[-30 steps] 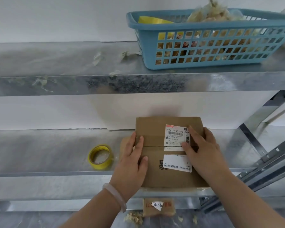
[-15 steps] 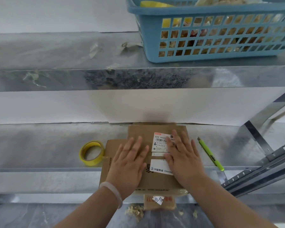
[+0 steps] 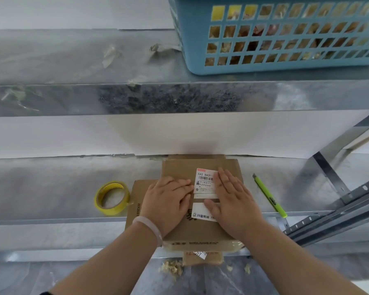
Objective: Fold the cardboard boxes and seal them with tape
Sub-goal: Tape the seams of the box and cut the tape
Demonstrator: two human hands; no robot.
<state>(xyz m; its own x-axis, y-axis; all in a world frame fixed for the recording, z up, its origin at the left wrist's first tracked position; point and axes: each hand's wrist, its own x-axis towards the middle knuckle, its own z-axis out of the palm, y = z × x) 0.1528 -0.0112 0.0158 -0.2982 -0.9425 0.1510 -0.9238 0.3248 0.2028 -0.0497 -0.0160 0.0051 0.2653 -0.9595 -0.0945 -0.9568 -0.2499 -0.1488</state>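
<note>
A brown cardboard box (image 3: pixel 202 235) with white shipping labels lies on the lower metal shelf (image 3: pixel 51 188), its top flaps folded shut. My left hand (image 3: pixel 166 201) presses flat on the left flap. My right hand (image 3: pixel 232 199) lies flat on the right flap, partly covering the labels. A side flap of the box sticks out to the left (image 3: pixel 139 199). A yellow roll of tape (image 3: pixel 112 198) lies on the shelf left of the box. A green utility knife (image 3: pixel 268 195) lies to the right of the box.
A blue plastic basket (image 3: pixel 285 37) with several items stands on the upper shelf. Bits of tape stick to that shelf (image 3: pixel 109 56). Slotted metal rails (image 3: pixel 339 209) lean at the right. A smaller cardboard piece (image 3: pixel 202 257) and scraps lie on the floor below.
Both hands moved from the box's sides onto its top and now press flat on the flaps. The camera tilted down, and the green knife came into view.
</note>
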